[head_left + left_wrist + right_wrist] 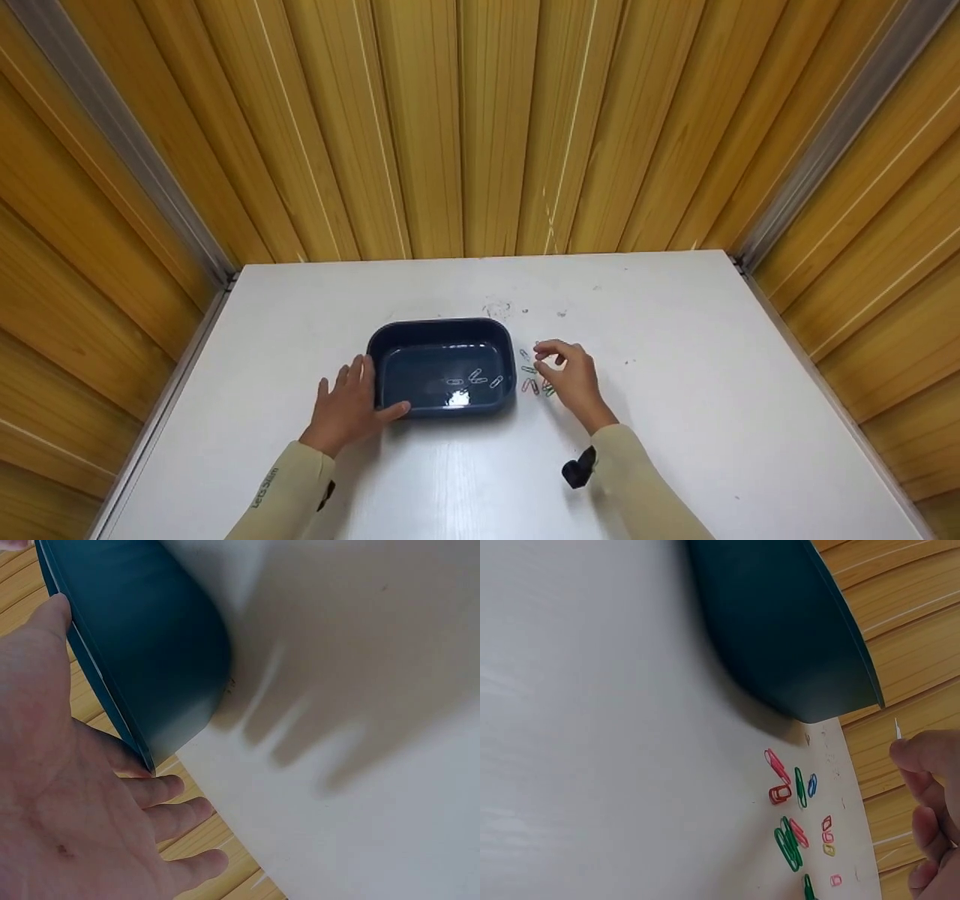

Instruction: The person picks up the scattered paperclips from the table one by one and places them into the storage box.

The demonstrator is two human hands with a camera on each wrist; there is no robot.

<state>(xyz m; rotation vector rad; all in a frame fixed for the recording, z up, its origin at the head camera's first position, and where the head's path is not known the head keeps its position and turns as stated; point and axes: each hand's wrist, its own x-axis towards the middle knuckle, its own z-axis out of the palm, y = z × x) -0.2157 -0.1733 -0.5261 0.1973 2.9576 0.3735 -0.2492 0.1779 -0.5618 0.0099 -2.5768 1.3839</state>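
A dark blue rectangular tray (441, 412) rests on the table, with several white paper clips (478, 377) inside it. My left hand (349, 405) lies against the tray's left end, its fingers straight and its thumb at the front rim. In the left wrist view, the thumb (56, 611) touches the tray edge. My right hand (574, 379) is raised just right of the tray. Between thumb and index finger it pinches a white paper clip (898, 729), seen in the right wrist view. Beneath that hand lie several coloured paper clips (787, 844), including green, red, pink and blue ones.
The white table (675, 322) reaches back to a yellow wood-patterned wall (487, 135), with similar panels on both sides. Small dark marks (497, 308) show on the tabletop behind the tray. A black device (579, 469) is strapped at the right wrist.
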